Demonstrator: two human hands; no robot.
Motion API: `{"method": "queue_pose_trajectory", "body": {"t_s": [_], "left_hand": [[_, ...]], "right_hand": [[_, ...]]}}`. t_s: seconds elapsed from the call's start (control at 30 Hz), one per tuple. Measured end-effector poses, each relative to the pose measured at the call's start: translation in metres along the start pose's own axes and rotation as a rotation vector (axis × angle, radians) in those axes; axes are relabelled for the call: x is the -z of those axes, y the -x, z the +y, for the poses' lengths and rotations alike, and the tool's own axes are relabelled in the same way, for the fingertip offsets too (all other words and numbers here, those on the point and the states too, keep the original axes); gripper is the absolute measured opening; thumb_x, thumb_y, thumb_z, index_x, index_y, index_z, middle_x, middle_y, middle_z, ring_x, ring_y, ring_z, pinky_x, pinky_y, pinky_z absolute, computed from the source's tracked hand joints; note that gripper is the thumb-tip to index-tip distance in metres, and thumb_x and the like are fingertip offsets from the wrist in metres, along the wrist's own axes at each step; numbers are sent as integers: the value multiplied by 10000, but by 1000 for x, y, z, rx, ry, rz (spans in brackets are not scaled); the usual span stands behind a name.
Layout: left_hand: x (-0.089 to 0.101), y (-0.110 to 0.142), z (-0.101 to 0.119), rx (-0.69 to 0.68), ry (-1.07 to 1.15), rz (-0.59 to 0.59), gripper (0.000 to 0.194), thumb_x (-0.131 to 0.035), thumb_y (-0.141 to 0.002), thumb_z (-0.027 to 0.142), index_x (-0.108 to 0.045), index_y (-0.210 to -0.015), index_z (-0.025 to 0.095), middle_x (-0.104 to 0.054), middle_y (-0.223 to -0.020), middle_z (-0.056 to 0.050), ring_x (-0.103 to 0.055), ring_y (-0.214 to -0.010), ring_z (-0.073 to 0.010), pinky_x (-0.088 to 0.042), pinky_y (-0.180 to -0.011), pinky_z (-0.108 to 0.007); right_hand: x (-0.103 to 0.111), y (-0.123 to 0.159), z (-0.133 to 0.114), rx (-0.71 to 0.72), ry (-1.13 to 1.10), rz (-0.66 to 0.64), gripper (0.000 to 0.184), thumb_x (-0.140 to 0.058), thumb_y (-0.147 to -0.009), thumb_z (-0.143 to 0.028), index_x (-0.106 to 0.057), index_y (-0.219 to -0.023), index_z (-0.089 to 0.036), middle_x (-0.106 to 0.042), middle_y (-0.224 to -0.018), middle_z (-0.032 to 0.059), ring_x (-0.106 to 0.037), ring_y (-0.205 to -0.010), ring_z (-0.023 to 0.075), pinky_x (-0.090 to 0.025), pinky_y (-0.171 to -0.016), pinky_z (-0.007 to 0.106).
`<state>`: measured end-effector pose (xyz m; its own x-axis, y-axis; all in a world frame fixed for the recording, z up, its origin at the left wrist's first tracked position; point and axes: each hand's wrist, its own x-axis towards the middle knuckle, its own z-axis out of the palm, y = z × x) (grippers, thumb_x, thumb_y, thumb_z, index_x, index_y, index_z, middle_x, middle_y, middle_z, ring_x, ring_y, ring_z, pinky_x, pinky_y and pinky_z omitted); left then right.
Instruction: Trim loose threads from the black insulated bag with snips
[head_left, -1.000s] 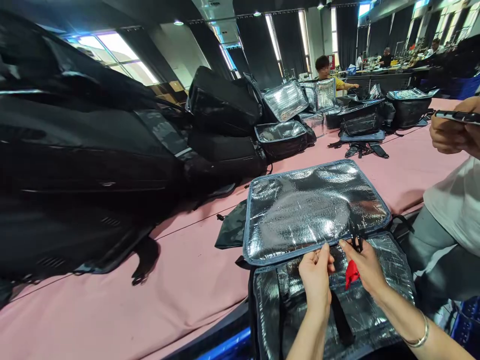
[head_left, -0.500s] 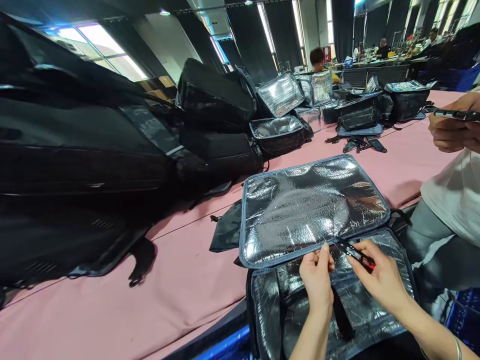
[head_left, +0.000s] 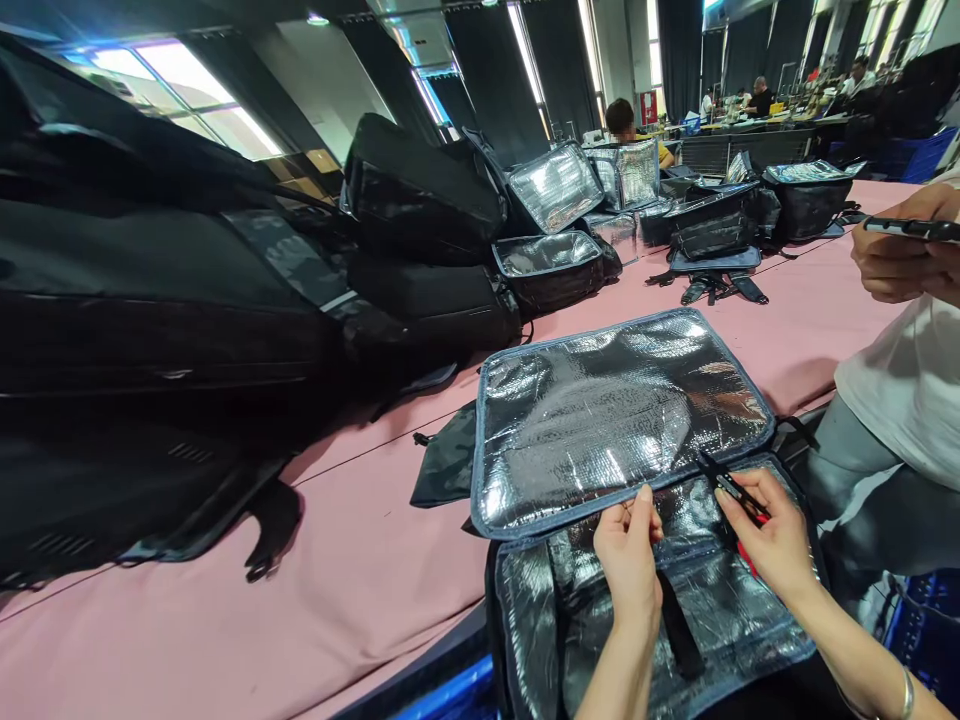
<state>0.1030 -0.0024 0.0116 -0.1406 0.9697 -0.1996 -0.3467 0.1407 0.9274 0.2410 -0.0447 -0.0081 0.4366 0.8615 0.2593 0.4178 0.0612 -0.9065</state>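
An insulated bag with silver foil lining lies in front of me, its lid (head_left: 592,420) folded back and its foil-lined body (head_left: 727,610) open towards me. My left hand (head_left: 628,550) is closed in a pinch at the lid's blue-bound lower edge. Whether a loose thread is also between those fingertips is too small to tell. In my right hand (head_left: 776,530) is a pair of thread snips (head_left: 724,478), black with red on the handle. Their tips point up and left, close to the lid's edge. A black strap (head_left: 679,625) lies across the bag's body.
Pink cloth (head_left: 360,570) covers the long table. Black bags (head_left: 150,340) are heaped along the left, and more foil-lined bags (head_left: 716,220) stand farther back. At the right a person's hand (head_left: 904,245) holds a phone. Blue crates (head_left: 926,625) show below the table.
My right hand and the snips have moved to the right along the lid's edge, and the snips have tilted more upright. My left hand keeps its pinch at the edge.
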Motion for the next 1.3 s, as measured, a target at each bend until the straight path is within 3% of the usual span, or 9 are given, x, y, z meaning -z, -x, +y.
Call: {"method": "queue_pose_trajectory", "body": {"t_s": [0.1, 0.3, 0.57, 0.83, 1.0, 1.13, 1.3], "left_hand": [[0, -1, -1, 0, -1, 6, 395, -689, -662, 422, -451, -580, 118, -449, -518, 24, -385, -489, -55, -325, -492, -184], [1, -1, -2, 14, 9, 29, 415, -715, -616, 441, -459, -585, 115, -460, -525, 22, -394, -494, -55, -324, -489, -181], [-2, -1, -2, 7, 27, 55, 405, -731, -593, 422, -470, -588, 112, -457, -506, 30, -399, -487, -55, -321, -492, -182], [-2, -1, -5, -12, 12, 33, 384, -701, -651, 401, -447, -591, 118, -439, -505, 36, -384, -493, -55, -315, -506, -187], [-2, -1, -2, 6, 32, 41, 399, -707, -636, 422, -451, -602, 117, -442, -518, 37, -370, -498, -53, -306, -504, -188], [-2, -1, -2, 26, 41, 46, 404, -715, -624, 424, -450, -596, 121, -441, -517, 35, -369, -504, -57, -304, -505, -193], [-4, -1, 0, 23, 47, 50, 410, -718, -617, 422, -439, -577, 124, -432, -510, 36, -359, -494, -54, -293, -495, -193]], "right_hand": [[-1, 6, -7, 24, 19, -11, 250, -550, -829, -381, -497, -922, -155, -598, -757, 28, -546, -651, 111, -431, -607, 208], [-1, 8, -27, 205, 165, -152, 174, -543, -836, -321, -520, -950, -192, -591, -759, -15, -528, -575, 74, -441, -554, 177], [3, -4, -31, 230, 196, -243, 151, -515, -854, -316, -516, -960, -209, -612, -872, -9, -590, -705, 94, -491, -658, 189], [-2, 2, 2, 60, 10, -61, 237, -583, -804, -358, -523, -936, -170, -611, -819, 26, -577, -699, 113, -463, -639, 206], [-23, 10, 0, -19, -200, 57, 245, -579, -803, -366, -494, -884, -151, -594, -778, 34, -575, -710, 121, -466, -643, 213], [-34, 14, 5, 89, -155, 117, 196, -552, -830, -321, -477, -893, -152, -594, -792, 41, -579, -710, 118, -470, -624, 208], [-32, 12, 20, 256, -9, 130, 169, -560, -822, -252, -523, -958, -158, -615, -811, 53, -598, -717, 132, -482, -616, 215]]}}
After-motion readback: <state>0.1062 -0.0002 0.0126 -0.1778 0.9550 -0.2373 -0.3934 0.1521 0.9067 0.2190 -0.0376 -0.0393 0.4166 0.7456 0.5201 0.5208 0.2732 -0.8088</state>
